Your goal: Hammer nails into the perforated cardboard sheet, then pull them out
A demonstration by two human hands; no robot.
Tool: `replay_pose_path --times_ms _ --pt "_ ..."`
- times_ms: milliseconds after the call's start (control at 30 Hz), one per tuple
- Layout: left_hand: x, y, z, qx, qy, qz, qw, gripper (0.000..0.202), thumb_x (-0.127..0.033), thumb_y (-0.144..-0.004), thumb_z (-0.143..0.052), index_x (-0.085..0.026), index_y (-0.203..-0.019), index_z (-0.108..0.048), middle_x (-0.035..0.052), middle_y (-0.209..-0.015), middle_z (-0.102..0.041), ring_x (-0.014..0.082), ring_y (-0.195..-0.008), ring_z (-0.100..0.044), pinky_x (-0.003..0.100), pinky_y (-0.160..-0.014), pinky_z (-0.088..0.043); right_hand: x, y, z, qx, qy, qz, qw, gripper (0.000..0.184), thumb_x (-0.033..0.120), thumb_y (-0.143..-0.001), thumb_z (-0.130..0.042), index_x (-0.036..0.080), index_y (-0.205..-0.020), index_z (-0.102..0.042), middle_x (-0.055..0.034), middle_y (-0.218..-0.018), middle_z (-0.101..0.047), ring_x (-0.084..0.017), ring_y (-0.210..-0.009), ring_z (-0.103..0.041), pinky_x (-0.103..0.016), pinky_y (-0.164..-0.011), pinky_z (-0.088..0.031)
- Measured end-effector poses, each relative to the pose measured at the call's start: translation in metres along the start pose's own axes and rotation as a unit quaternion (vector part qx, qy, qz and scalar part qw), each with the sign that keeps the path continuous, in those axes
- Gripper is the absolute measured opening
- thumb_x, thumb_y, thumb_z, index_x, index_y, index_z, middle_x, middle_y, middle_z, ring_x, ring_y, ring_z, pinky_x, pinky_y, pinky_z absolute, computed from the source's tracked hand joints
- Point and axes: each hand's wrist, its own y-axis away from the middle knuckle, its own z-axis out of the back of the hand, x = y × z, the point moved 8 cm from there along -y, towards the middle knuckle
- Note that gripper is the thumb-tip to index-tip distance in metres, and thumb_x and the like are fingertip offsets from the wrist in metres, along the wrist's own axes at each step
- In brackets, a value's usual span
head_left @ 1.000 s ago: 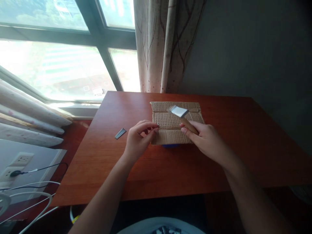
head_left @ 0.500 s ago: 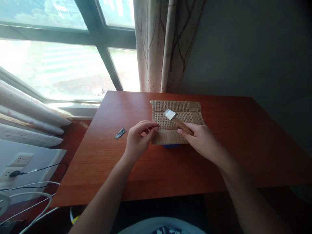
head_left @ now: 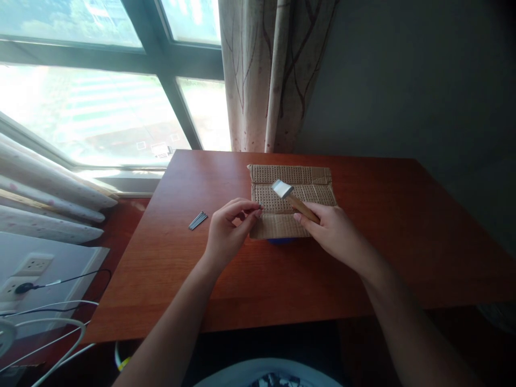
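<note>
A piece of brown cardboard point(head_left: 278, 227) dotted with rows of small holes lies on the table, raised on something blue point(head_left: 281, 241) that mostly hides beneath it. At its left edge, my left hand point(head_left: 230, 228) pinches a nail point(head_left: 260, 206), of which just the small dark end shows above thumb and forefinger. My right hand point(head_left: 332, 228) grips the wooden handle of a hammer point(head_left: 298, 205). Its pale metal head hangs over the middle of the cardboard, to the right of the pinched nail and apart from it. Several loose nails point(head_left: 198, 220) lie together left of my left hand.
The reddish-brown wooden table point(head_left: 382, 215) stands by a window point(head_left: 100, 113) with curtains point(head_left: 253, 75). White and black cables point(head_left: 60, 320) run from a wall socket point(head_left: 36, 265) at the lower left. A rounded pale object point(head_left: 226, 374) shows at the bottom edge.
The whole view has shifted very slightly. Both hands, the hammer and the cardboard keep the same places relative to each other.
</note>
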Motion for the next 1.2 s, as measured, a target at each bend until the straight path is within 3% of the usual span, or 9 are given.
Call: replay_pose_path --times_ms 233,333,567,900,1000,1200 --pt "0.004 0.003 -0.001 0.005 -0.006 0.02 1.0 0.013 -0.03 -0.084 -0.072 -0.019 -0.088 -0.074 0.002 -0.073 -0.066 0.0104 -0.058 -0.049 0.024 -0.052 -0.04 -0.002 0.0 0.0 0.003 0.0 -0.001 1.0 0.021 0.036 -0.093 -0.053 0.021 -0.089 -0.068 0.0014 -0.064 -0.059 -0.015 -0.058 -0.053 -0.026 -0.053 -0.033" --pt "0.007 0.004 -0.004 0.021 0.031 0.043 0.998 0.016 -0.032 -0.084 -0.072 -0.018 -0.091 -0.074 0.003 -0.073 -0.067 0.0118 -0.058 -0.054 0.024 -0.051 -0.042 -0.002 0.0 0.0 0.0 -0.003 0.0 1.0 0.022 0.035 -0.093 -0.054 0.021 -0.093 -0.069 0.0009 -0.066 -0.061 -0.015 -0.059 -0.054 -0.027 -0.054 -0.035" --pt "-0.004 0.001 -0.005 0.004 0.027 -0.002 1.0 0.008 -0.026 -0.083 -0.073 -0.018 -0.086 -0.076 0.0039 -0.083 -0.066 0.0118 -0.068 -0.058 0.023 -0.056 -0.045 -0.002 0.0 0.0 0.006 -0.005 -0.008 1.0 0.021 0.035 -0.093 -0.055 0.021 -0.097 -0.07 0.0002 -0.07 -0.064 -0.017 -0.063 -0.057 -0.027 -0.056 -0.037" --pt "0.003 0.002 -0.006 0.004 0.037 -0.005 0.999 0.01 -0.026 -0.083 -0.073 -0.019 -0.089 -0.076 0.0044 -0.084 -0.066 0.0133 -0.07 -0.059 0.023 -0.058 -0.046 -0.005 0.001 0.002 0.016 -0.028 0.004 0.999 0.026 0.042 -0.094 -0.055 0.022 -0.1 -0.07 -0.001 -0.077 -0.066 -0.018 -0.07 -0.059 -0.028 -0.059 -0.038" --pt "0.003 0.003 -0.006 0.004 0.041 -0.002 0.999 0.01 -0.027 -0.083 -0.074 -0.019 -0.089 -0.076 0.0048 -0.084 -0.067 0.0144 -0.072 -0.06 0.024 -0.059 -0.046 0.002 0.004 0.005 0.024 -0.056 0.015 0.998 0.026 0.046 -0.095 -0.055 0.023 -0.098 -0.067 0.0002 -0.078 -0.064 -0.017 -0.071 -0.058 -0.027 -0.061 -0.039" --pt "0.004 0.004 -0.006 0.006 0.045 -0.002 0.999 0.009 -0.025 -0.084 -0.073 -0.019 -0.089 -0.076 0.0047 -0.084 -0.066 0.0141 -0.071 -0.059 0.025 -0.06 -0.046 0.026 0.014 0.009 0.067 -0.054 0.033 0.996 0.026 0.049 -0.099 -0.047 0.025 -0.095 -0.057 0.0053 -0.062 -0.053 -0.013 -0.057 -0.05 -0.026 -0.053 -0.032"
